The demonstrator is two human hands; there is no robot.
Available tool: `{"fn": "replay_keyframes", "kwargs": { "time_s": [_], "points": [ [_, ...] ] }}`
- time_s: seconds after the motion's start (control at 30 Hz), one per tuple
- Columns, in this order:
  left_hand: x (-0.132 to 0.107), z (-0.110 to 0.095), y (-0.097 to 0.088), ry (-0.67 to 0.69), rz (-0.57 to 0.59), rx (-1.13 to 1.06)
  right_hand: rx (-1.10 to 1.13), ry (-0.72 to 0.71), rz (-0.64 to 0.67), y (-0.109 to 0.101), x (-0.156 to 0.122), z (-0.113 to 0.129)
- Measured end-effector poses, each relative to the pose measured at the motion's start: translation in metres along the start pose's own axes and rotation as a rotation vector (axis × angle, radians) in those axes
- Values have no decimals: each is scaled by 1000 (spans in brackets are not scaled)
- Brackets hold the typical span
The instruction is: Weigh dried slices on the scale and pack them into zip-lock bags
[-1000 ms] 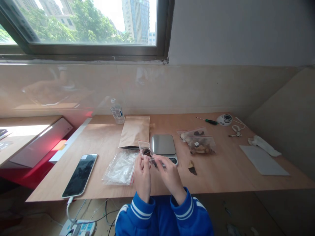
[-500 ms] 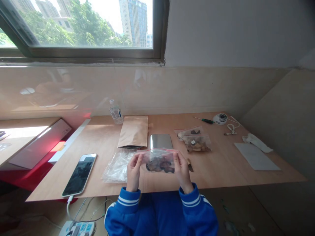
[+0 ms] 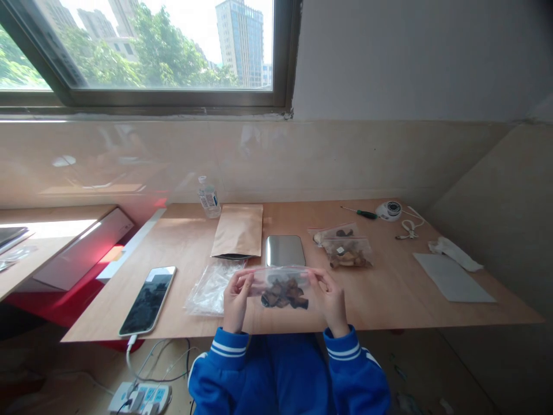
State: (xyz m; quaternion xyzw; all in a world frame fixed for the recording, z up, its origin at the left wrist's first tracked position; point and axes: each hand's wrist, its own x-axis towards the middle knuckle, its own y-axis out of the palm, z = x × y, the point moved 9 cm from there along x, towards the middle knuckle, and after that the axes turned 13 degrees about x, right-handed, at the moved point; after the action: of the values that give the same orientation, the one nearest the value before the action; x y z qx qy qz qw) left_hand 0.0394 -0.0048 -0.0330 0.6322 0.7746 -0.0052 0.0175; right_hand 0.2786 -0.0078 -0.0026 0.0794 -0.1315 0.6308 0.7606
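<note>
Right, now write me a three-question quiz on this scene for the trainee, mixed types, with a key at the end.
1. True or false: the left hand and the right hand each grip one side of the clear bag that holds the dark pieces.

2. Multiple choice: which thing stands beside the far left corner of the brown pouch?
A) screwdriver
B) bottle
C) power strip

3. Fill in the missing word: a white ____ is plugged into the near end of the phone.

Key: 1. True. 2. B. 3. cable.
</note>
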Motion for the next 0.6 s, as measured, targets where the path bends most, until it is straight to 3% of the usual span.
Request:
{"fn": "replay_keyframes", "kwargs": {
  "time_s": [0.2, 0.6],
  "points": [
    [-1, 4, -7, 13, 1, 76, -214, -128, 58, -9, -6, 5],
    [5, 15, -22, 164, -74, 248, -290, -253, 55, -17, -10, 5]
  ]
}}
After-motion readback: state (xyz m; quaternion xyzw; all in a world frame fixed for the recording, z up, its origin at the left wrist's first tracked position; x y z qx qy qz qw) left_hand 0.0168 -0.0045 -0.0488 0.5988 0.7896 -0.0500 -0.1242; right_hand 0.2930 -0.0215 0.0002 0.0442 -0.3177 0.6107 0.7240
